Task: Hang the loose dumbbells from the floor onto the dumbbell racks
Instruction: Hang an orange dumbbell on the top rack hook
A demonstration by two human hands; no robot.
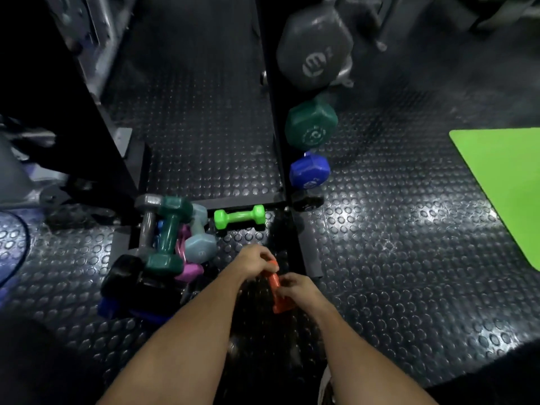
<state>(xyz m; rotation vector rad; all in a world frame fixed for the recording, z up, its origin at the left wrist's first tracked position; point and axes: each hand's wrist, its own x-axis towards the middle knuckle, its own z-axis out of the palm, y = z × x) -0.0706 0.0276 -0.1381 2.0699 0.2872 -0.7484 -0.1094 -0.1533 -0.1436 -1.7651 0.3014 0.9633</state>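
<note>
Both hands, left hand and right hand, grip an orange dumbbell beside the rack's base edge, bare floor rightward.

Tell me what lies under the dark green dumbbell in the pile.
Under the dark green dumbbell show a pink dumbbell, a blue one and a black one; whatever lies deeper is covered.

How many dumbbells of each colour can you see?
Orange, held by left hand and right hand: 1
Bright green: 1
Dark green: 2
Blue: 1
Grey: 2
Light blue: 1
Pink: 1
Total: 9 clear ones; the dark heap hides more.
</note>
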